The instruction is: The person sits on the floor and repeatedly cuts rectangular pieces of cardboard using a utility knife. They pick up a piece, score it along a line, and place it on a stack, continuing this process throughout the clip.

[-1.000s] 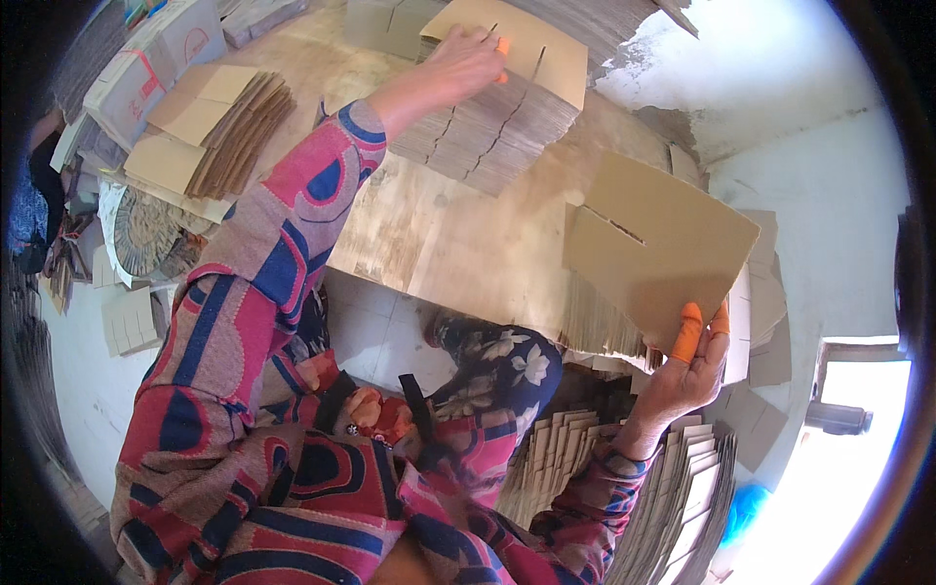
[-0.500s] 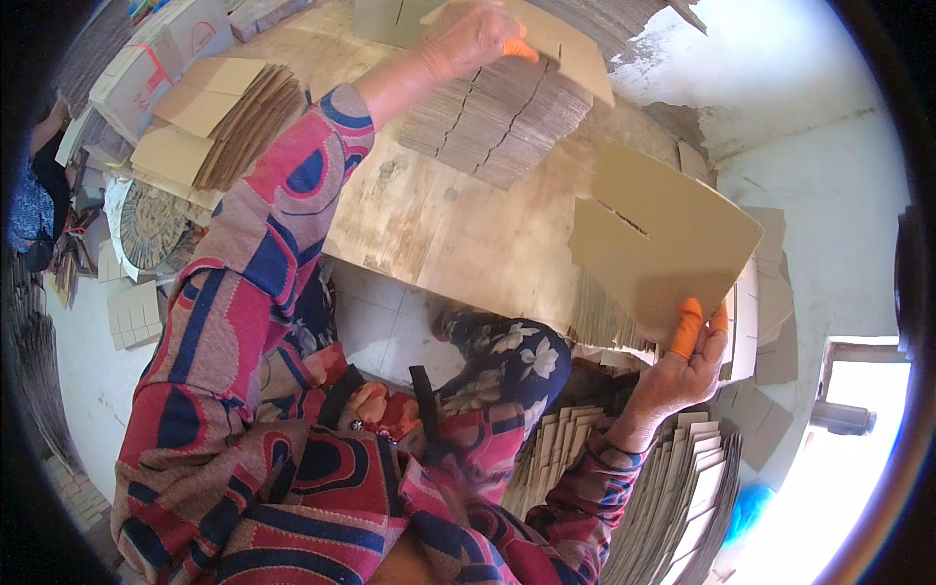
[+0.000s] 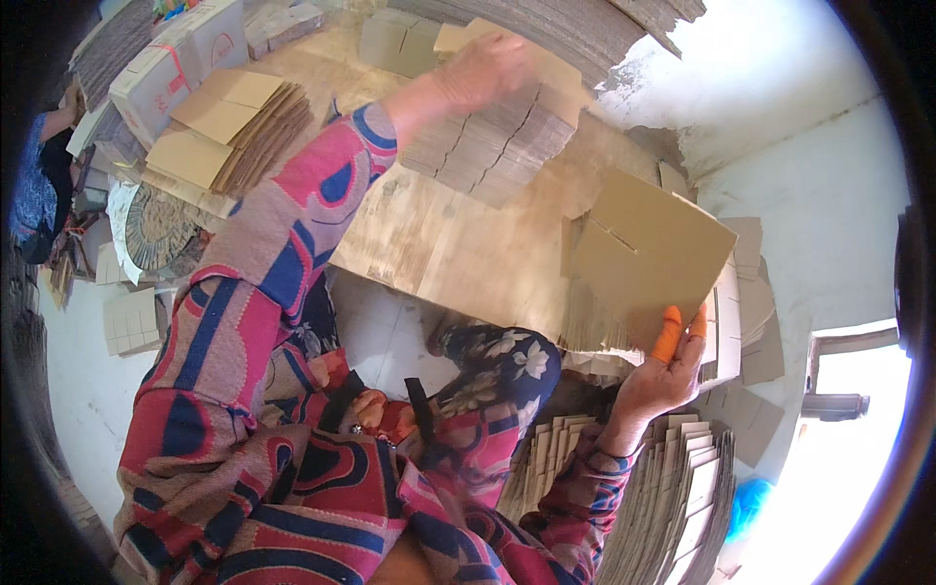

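My right hand (image 3: 663,370), with orange finger covers, pinches the near right edge of a brown cardboard sheet (image 3: 648,249) with a short slit. This sheet is tilted above a bundle of cardboard sheets (image 3: 597,322) at the bench's near right edge. My left hand (image 3: 487,70) is stretched far forward over a tall stack of slotted cardboard (image 3: 487,146). Its fingers are smeared by motion beside the top sheet (image 3: 556,60), so their grip does not show.
The stacks stand on a wooden bench (image 3: 429,253). More cardboard sheets (image 3: 224,112) and a white carton (image 3: 180,68) are at the far left. Below my right arm are rows of slotted cardboard (image 3: 673,487). A white wall (image 3: 799,175) rises on the right.
The cardboard sheet in my right hand has shifted slightly left and down. My left hand has moved a little right and down over the stack. The whole view has shifted slightly.
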Available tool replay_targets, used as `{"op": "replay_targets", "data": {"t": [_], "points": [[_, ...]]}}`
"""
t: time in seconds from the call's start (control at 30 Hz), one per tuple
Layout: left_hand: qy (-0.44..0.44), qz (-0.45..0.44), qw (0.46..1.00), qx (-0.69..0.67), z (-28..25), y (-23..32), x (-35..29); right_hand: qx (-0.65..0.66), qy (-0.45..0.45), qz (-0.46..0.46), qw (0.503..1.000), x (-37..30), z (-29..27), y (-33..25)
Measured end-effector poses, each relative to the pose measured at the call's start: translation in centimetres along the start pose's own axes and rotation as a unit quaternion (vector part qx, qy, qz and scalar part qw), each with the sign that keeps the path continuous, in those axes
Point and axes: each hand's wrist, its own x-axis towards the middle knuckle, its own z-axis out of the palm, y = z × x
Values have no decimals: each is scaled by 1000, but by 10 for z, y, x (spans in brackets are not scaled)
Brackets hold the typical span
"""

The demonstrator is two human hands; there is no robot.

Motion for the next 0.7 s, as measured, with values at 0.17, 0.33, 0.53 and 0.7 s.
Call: {"op": "replay_targets", "data": {"t": [0.17,0.33,0.53,0.7], "points": [[-123,-121,975,-142,30,14,-32,8,-1,-29,1000,-4,0,0],[-147,-301,904,-265,25,1,-8,22,-11,11,1000,-5,-1,0],[127,-146,979,-70,-29,-22,32,25,31,24,999,-5,0,3],[76,-73,994,-11,-143,28,61,-74,73,-48,993,1,-9,4]]}}
